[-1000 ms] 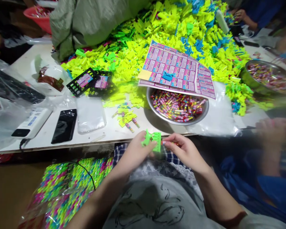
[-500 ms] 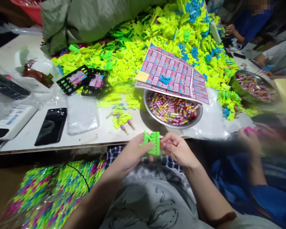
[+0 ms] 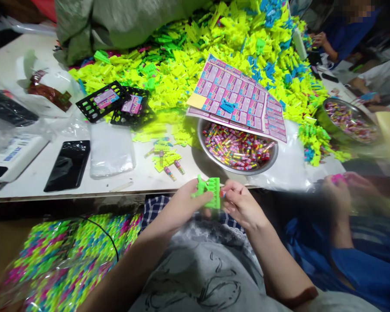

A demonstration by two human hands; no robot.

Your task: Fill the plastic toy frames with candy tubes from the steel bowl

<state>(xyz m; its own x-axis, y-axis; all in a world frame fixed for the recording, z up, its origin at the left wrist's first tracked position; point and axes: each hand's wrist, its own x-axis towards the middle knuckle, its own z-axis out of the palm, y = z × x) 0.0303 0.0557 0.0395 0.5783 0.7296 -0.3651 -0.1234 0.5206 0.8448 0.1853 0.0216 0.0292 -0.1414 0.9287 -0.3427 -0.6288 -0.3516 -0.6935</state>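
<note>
Over the table's front edge, my left hand (image 3: 189, 200) grips a green plastic toy piece (image 3: 213, 193) with a row of ridges, the thumb lying across its face. My right hand (image 3: 242, 203) is closed in a pinch at the piece's right edge. Between its fingertips sits a small tube with a red end (image 3: 223, 194), mostly hidden by the fingers. Beyond the hands, a metal bowl (image 3: 211, 159) holds many small candy tubes (image 3: 237, 149). Printed pink label sheets (image 3: 237, 93) rest over its back rim, with a blue plastic piece (image 3: 228, 106) on top.
A big heap of yellow pieces (image 3: 182, 65) fills the table's back. At left lie black trays (image 3: 100, 102), clear bags (image 3: 112, 149) and a phone (image 3: 68, 165). Packed bags (image 3: 81, 260) sit below the table. A co-worker's hands (image 3: 339, 195) hold something pink at right.
The view has shifted slightly. My hands remain together at the green piece, the right fingertips still pinching the small tube near its edge.
</note>
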